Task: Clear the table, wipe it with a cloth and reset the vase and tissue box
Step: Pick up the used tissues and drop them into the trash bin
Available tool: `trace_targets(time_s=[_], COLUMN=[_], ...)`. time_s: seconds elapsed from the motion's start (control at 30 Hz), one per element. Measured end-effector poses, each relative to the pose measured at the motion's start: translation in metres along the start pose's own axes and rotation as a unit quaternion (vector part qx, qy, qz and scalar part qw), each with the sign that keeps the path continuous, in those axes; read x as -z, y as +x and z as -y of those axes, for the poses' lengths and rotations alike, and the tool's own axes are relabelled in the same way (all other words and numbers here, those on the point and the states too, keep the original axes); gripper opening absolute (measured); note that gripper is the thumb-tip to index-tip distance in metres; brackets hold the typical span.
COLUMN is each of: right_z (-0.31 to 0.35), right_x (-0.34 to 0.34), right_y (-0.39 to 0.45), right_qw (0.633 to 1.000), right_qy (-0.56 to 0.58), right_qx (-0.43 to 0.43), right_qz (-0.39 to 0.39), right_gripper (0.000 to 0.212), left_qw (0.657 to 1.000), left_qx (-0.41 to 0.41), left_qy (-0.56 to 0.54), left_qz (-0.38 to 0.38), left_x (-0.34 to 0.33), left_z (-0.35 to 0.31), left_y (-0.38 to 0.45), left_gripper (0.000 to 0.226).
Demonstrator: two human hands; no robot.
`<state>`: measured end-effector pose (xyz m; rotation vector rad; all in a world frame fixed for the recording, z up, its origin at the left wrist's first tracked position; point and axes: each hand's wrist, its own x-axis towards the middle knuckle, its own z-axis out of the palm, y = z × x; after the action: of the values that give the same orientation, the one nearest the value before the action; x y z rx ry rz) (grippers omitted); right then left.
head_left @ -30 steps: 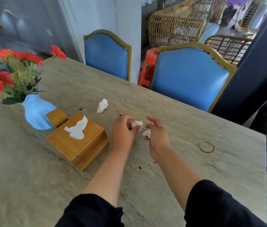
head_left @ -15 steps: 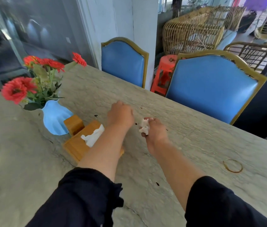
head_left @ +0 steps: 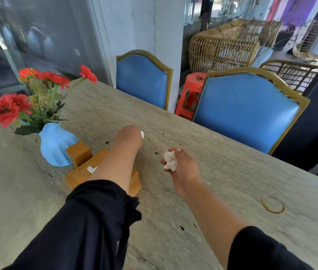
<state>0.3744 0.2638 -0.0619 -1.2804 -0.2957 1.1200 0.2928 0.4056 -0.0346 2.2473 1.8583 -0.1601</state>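
Observation:
My left hand (head_left: 128,137) reaches out over the wooden tissue box (head_left: 76,175), fingers curled down on a crumpled white tissue (head_left: 142,134); only a sliver of the tissue shows at the hand's right edge. My right hand (head_left: 183,168) hovers just above the stone table (head_left: 232,172) and grips a wad of crumpled tissues (head_left: 169,160). My left forearm covers most of the tissue box. The blue vase (head_left: 55,145) with red flowers stands at the left, behind the box.
A small wooden block (head_left: 79,152) sits between vase and box. Dark specks (head_left: 156,152) and a brown ring stain (head_left: 272,205) mark the tabletop. Two blue chairs (head_left: 142,80) (head_left: 245,110) stand along the far edge, with an orange stool (head_left: 191,90) behind them.
My left hand passed its tissue to the right hand, then stretched forward to the tissue lying farther out on the table. The right hand now holds both wads.

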Motion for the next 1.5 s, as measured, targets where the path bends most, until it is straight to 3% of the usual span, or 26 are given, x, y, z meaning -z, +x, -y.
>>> trace_targets(time_s=[0.1,0.2,0.3,0.4,0.57,0.73,0.87,0.93,1.03,1.13,1.33,1.5], right_z=[0.007,0.018,0.028,0.034,0.044,0.034,0.014,-0.001,-0.036,-0.079,-0.169,-0.238], right_x=[0.002,0.011,0.031,0.056,0.106,0.182,0.249,0.284,0.337,0.377,0.418,0.44], right_y=[-0.007,-0.021,-0.044,-0.076,-0.145,-0.224,-0.291,-0.321,-0.358,-0.381,-0.388,-0.371], right_qw=[1.0,1.0,0.999,0.998,0.993,0.997,0.996,0.993,0.991,0.988,0.969,0.95], right_qy=[0.01,0.025,0.026,0.056,0.088,0.054,0.071,0.052,0.013,-0.003,0.01,-0.008], right_qx=[0.004,0.017,0.031,0.026,0.051,0.047,0.057,0.065,0.024,-0.051,-0.173,-0.257], right_qz=[0.002,0.003,0.008,0.029,0.057,0.008,-0.024,-0.08,-0.13,-0.144,-0.175,-0.176], right_gripper=[0.021,0.014,0.038,0.047,0.04,0.021,0.006,0.009,0.011,0.02,0.019,0.017], left_qw=[0.994,0.968,0.904,0.857,0.871,0.874,0.872,0.865,0.855,0.848,0.856,0.855], left_qx=[-0.018,-0.101,-0.132,-0.139,-0.163,-0.186,-0.183,-0.177,-0.169,-0.154,0.013,0.067], left_qy=[-0.102,-0.224,-0.406,-0.495,-0.463,-0.447,-0.451,-0.466,-0.48,-0.488,-0.446,-0.403], left_qz=[-0.02,-0.048,-0.006,0.026,0.031,0.039,0.056,0.061,0.101,0.139,0.263,0.32], left_x=[0.015,0.03,0.042,0.038,0.014,-0.025,-0.063,-0.088,-0.13,-0.184,-0.315,-0.389], left_z=[-0.004,-0.004,-0.007,-0.019,-0.046,-0.086,-0.114,-0.127,-0.14,-0.14,-0.121,-0.11], left_y=[-0.014,-0.054,-0.108,-0.159,-0.239,-0.34,-0.429,-0.472,-0.532,-0.572,-0.593,-0.591], left_gripper=[0.037,0.018,0.013,0.016,0.012,0.026,0.017,0.01,0.001,0.007,0.022,0.021])
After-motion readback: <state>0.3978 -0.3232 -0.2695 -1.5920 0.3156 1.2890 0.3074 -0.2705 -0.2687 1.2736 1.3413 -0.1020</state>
